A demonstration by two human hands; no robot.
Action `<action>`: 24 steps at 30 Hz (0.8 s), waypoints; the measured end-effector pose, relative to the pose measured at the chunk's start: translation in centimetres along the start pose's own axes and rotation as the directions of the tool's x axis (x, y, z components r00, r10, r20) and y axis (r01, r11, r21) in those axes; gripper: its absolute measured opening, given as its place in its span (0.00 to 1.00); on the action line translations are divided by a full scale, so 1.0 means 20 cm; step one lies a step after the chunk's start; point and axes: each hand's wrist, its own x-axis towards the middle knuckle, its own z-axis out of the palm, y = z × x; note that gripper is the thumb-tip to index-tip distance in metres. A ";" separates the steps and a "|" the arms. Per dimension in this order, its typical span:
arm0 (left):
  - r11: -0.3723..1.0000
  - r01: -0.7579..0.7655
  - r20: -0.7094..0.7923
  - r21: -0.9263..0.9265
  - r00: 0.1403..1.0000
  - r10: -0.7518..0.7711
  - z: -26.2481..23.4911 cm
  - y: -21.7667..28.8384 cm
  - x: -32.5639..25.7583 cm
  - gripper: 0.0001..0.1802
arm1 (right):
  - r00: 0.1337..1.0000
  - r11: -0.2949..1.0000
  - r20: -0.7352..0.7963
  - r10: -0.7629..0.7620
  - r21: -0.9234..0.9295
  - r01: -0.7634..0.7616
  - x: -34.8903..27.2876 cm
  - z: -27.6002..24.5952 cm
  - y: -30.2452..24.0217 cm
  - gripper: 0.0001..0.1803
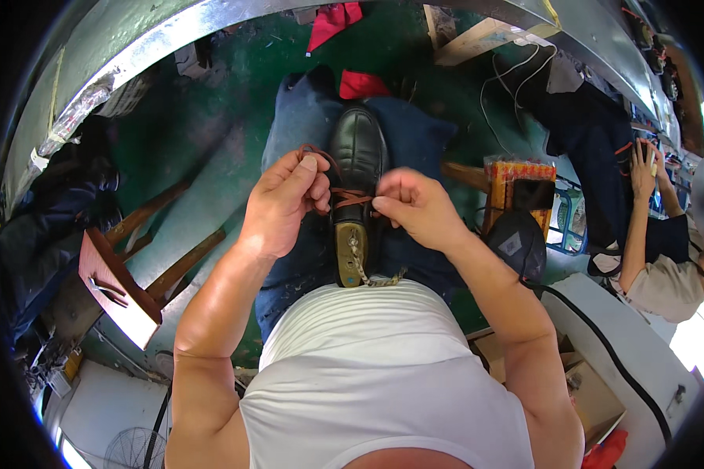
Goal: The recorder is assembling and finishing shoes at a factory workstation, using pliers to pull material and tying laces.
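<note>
A black leather shoe (358,148) rests between my thighs, toe pointing away from me. At its heel end a yellowish shoe last (350,254) sticks out, with a twisted pale cord lying along it. Brown lace (353,197) crosses the shoe's instep in several strands. On the left side, my left hand (289,187) pinches a loop of this lace between thumb and fingers. Close against the right side, my right hand (416,205) is closed, thumb and fingertips on the lace's right end; its fingers are slightly blurred.
A wooden stool (113,285) at left has a small tool on top. Right of my knee stand an orange patterned seat (516,173) and a black cap (518,244). A co-worker's hands (645,172) hold something at far right. A metal bench edge (172,48) curves across the top.
</note>
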 end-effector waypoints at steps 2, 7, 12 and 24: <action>1.000 -0.017 0.022 -0.017 1.000 0.017 0.00 0.01 0.02 0.13 | 0.998 0.993 0.007 0.070 -0.094 -0.069 0.00 -0.04 -0.03 0.16; 0.912 0.010 0.082 0.410 0.995 -0.048 0.04 0.06 0.07 0.13 | 0.924 0.833 -0.247 -0.293 0.409 0.374 0.04 0.07 -0.10 0.14; 0.487 -0.540 0.531 0.687 0.830 0.172 0.13 0.11 0.05 0.17 | 0.661 0.584 0.209 -0.721 -0.330 0.742 0.10 0.14 -0.37 0.17; 0.614 -0.452 0.514 0.647 0.854 0.087 -0.01 0.17 0.13 0.11 | 0.931 0.726 0.342 -0.128 -0.607 0.323 -0.01 -0.10 -0.33 0.11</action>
